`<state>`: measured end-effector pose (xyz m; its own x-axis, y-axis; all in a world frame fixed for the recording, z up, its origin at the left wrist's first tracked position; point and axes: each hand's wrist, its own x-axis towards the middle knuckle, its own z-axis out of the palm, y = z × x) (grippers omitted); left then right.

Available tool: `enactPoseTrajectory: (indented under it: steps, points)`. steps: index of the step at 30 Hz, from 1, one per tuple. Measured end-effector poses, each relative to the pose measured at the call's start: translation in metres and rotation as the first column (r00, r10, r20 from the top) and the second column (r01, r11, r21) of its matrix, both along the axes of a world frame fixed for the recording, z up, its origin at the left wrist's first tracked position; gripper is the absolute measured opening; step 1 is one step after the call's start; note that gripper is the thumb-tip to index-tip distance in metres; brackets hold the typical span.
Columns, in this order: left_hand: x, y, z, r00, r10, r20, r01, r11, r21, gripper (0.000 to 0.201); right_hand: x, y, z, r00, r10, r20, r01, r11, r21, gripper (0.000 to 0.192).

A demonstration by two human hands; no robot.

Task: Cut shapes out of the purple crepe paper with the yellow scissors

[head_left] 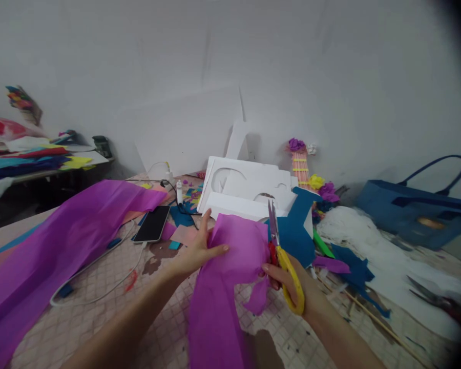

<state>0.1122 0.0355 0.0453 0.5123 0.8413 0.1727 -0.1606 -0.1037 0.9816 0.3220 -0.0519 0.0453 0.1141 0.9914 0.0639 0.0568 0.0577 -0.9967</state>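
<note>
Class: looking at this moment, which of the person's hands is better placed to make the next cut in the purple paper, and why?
The right hand: it grips the yellow scissors, blades pointing up at the edge of the purple paper. The left hand only holds that paper.

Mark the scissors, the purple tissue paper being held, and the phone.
scissors (288, 277): head view, on the yellow handle.
purple tissue paper (230, 256): head view, middle of the held sheet.
phone (152, 224): head view, centre of the dark screen.
</note>
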Motion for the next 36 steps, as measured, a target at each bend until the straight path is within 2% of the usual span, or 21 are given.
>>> enactPoseTrajectory:
  steps: [3, 5, 8, 10, 12, 14, 17, 21, 25, 28, 33, 36]
  points:
    - [-0.004, 0.0, 0.007, 0.996, 0.09, 0.024, -0.093, 0.982, 0.165, 0.095, 0.0, -0.002, 0.002, 1.0, -0.01, 0.015, 0.01, 1.0, 0.01, 0.033]
    - [-0.009, 0.002, 0.011, 0.988, 0.148, 0.032, -0.151, 0.95, 0.273, 0.079, 0.0, -0.004, 0.005, 1.0, -0.01, 0.025, 0.01, 1.0, 0.011, 0.033]
    - [-0.015, 0.006, 0.013, 0.999, 0.044, -0.018, -0.037, 0.964, 0.265, 0.027, -0.001, -0.007, 0.009, 0.999, 0.004, 0.035, -0.005, 1.0, 0.008, 0.031]
    - [-0.016, 0.007, 0.012, 0.998, -0.038, -0.055, 0.049, 0.977, 0.209, 0.01, -0.002, -0.008, 0.01, 0.999, 0.025, 0.04, -0.025, 1.0, 0.006, 0.031]
    - [-0.015, 0.007, 0.01, 0.995, -0.05, -0.083, 0.065, 0.98, 0.187, 0.018, -0.002, -0.009, 0.011, 0.998, 0.05, 0.044, -0.05, 0.999, 0.004, 0.031]
    - [-0.012, 0.007, 0.007, 0.994, -0.01, -0.11, 0.034, 0.975, 0.219, 0.03, -0.003, -0.009, 0.012, 0.996, 0.07, 0.048, -0.07, 0.998, 0.001, 0.031]
    - [-0.008, 0.008, 0.003, 0.991, 0.031, -0.134, 0.011, 0.954, 0.3, 0.029, -0.003, -0.008, 0.009, 0.996, 0.076, 0.054, -0.075, 0.997, -0.012, 0.031]
    - [-0.008, 0.012, 0.0, 0.972, -0.06, -0.225, 0.129, 0.943, 0.308, 0.017, -0.003, -0.01, 0.004, 0.995, 0.071, 0.068, -0.068, 0.996, -0.053, 0.032]
    - [-0.008, 0.012, -0.001, 0.944, -0.114, -0.308, 0.211, 0.929, 0.303, 0.026, -0.002, -0.014, 0.001, 0.995, 0.078, 0.068, -0.072, 0.994, -0.087, 0.029]
    - [-0.006, 0.009, -0.002, 0.951, -0.085, -0.297, 0.18, 0.934, 0.31, 0.037, -0.001, -0.018, 0.001, 0.995, 0.083, 0.055, -0.078, 0.992, -0.099, 0.028]
    - [-0.002, 0.007, -0.006, 0.962, -0.063, -0.266, 0.148, 0.939, 0.309, 0.04, 0.005, -0.021, -0.005, 0.995, 0.101, 0.022, -0.098, 0.989, -0.113, 0.032]
    - [0.0, 0.007, -0.01, 0.971, -0.02, -0.237, 0.093, 0.95, 0.299, 0.064, 0.009, -0.022, -0.012, 0.992, 0.125, -0.001, -0.125, 0.985, -0.12, 0.034]
